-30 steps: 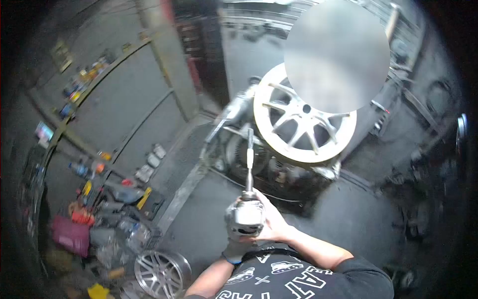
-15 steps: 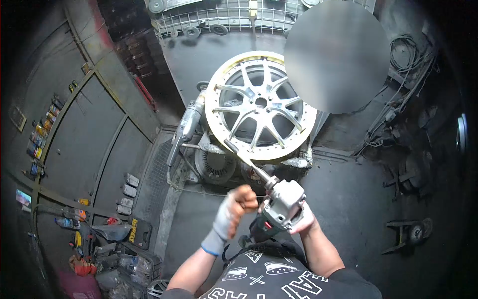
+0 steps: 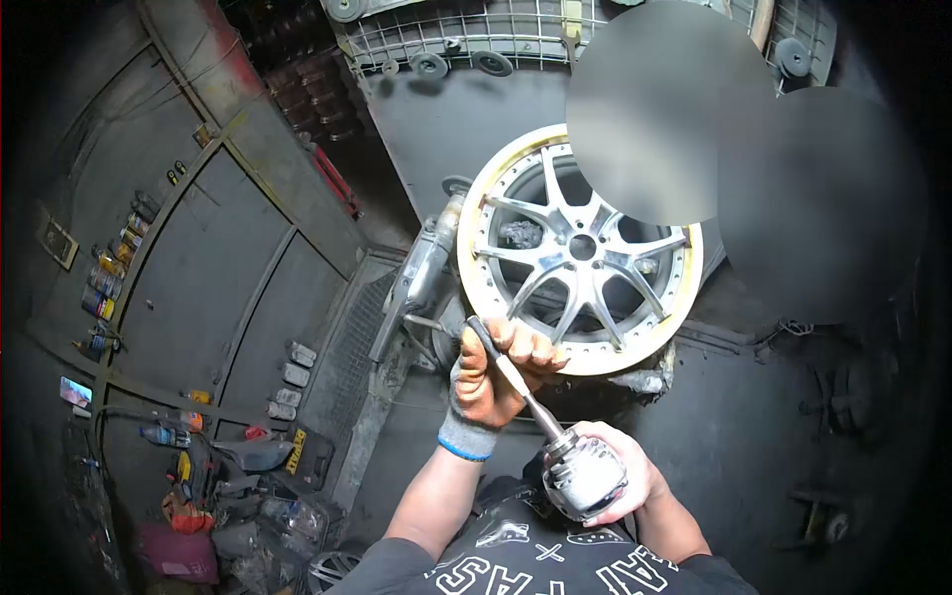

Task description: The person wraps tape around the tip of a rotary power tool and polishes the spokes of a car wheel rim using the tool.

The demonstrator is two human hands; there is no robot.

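A silver power tool [image 3: 585, 478] is held aslant, its long metal shaft [image 3: 524, 393] ending in a dark tip [image 3: 482, 334] angled toward the lower edge of a wheel [image 3: 540, 260], silver-spoked and yellowish-rimmed, which is propped face-up just beyond, its upper right hidden by blur.

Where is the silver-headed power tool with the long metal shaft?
In the head view, the tool is low, right of centre, in the right hand, below the silver spoked wheel.
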